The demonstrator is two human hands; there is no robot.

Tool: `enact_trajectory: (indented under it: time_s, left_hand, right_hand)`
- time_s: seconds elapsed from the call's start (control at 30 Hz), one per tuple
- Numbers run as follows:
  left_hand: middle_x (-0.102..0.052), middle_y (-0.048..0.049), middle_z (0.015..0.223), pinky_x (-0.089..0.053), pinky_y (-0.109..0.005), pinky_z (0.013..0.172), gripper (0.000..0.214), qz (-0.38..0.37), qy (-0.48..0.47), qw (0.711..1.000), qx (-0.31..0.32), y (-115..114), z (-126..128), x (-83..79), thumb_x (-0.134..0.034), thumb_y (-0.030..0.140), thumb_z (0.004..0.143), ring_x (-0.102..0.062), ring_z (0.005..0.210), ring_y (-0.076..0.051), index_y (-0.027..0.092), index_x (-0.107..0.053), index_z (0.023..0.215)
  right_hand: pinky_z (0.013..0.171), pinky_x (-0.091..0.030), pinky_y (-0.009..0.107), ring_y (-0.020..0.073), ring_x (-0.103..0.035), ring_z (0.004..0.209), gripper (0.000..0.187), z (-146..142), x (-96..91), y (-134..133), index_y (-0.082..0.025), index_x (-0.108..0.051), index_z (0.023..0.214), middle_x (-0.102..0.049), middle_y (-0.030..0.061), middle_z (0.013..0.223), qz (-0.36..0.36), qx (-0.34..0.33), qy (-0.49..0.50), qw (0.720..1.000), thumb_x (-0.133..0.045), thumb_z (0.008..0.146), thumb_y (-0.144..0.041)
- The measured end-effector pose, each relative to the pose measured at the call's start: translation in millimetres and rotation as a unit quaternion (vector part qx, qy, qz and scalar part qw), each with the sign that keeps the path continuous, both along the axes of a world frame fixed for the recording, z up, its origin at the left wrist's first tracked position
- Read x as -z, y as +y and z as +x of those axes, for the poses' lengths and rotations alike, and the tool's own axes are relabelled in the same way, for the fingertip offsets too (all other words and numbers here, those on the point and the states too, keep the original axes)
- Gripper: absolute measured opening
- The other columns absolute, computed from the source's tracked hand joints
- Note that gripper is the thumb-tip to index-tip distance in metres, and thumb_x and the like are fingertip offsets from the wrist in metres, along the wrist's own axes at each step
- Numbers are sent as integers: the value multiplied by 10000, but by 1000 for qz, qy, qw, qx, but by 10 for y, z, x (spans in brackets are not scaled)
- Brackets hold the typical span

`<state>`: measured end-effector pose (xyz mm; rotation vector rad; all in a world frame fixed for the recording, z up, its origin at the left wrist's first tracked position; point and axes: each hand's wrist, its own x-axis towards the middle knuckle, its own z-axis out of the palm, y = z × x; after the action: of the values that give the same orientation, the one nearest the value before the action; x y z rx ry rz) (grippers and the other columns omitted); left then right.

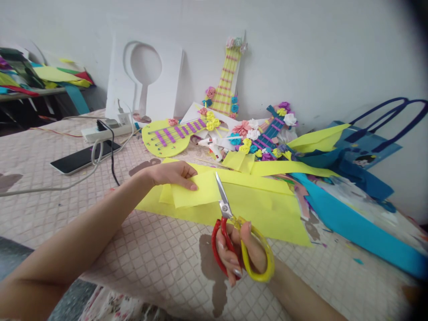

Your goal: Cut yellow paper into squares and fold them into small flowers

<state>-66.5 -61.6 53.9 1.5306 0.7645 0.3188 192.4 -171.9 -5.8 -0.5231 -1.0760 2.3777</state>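
Between thumb and fingers, my left hand (177, 174) pinches a small yellow paper piece (200, 191), which may be several layers. My right hand (239, 249) grips a pair of scissors (224, 205) with one red and one yellow handle. The blades point up and away, at the right edge of the held piece; whether they are parted is hard to see. Under both lies a large yellow sheet (284, 218) on the quilted tablecloth, with a yellow strip (254, 182) across its far part.
Behind stand a yellow paper guitar (167, 138), paper flowers (245, 129) and a white glue gun (212, 146). At left are a phone (83, 157), a power strip (105, 130) and cables. A blue strip (354, 227), scraps and a blue bag (371, 142) occupy the right.
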Motion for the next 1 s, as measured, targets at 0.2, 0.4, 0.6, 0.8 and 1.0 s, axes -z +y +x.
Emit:
enact_trajectory:
  time_s: [0.2, 0.4, 0.6, 0.8, 1.0]
  left_hand:
    - [-715, -50, 763, -500, -206, 559, 182, -6, -3, 1000, 30, -21, 57, 30, -700, 323, 721, -647, 608, -131, 170, -690, 819]
    - [-718, -54, 772, -515, -221, 563, 231, -11, -9, 999, 35, -29, 85, 63, -705, 336, 712, -650, 618, -139, 164, -699, 867]
    - [-722, -67, 777, -517, -244, 563, 229, -16, -5, 1000, 27, -13, 70, 53, -714, 335, 697, -654, 608, -151, 157, -698, 841]
    - [-721, -52, 752, -511, -226, 550, 195, -9, 7, 1000, 17, -33, 64, 40, -708, 329, 699, -658, 600, -149, 179, -704, 824]
    - [-718, -78, 766, -527, -201, 538, 176, -17, -104, 980, -167, 49, -30, -8, -713, 237, 703, -660, 592, -139, 128, -688, 839]
  right_hand:
    - [426, -523, 264, 47, -397, 351, 691, 14, 20, -9, -169, -491, 827, -435, -79, 509, -2, 1, -5, 1000, -348, 675, -828]
    - [405, -511, 256, 49, -392, 351, 688, 10, 15, -3, -167, -493, 815, -436, -74, 506, -7, 10, -7, 1000, -369, 663, -827]
    - [353, -469, 209, 37, -353, 317, 651, 2, 14, 11, -172, -484, 779, -413, -85, 474, 5, 6, 6, 1000, -402, 669, -808]
    - [314, -422, 195, 30, -279, 284, 655, 11, -51, 18, -196, -437, 746, -359, -111, 430, 47, 42, -54, 997, -395, 632, -839]
    - [437, -418, 239, 95, -434, 415, 517, 240, -152, 261, -205, -474, 765, -475, -51, 526, 348, 216, -373, 832, -485, 714, -719]
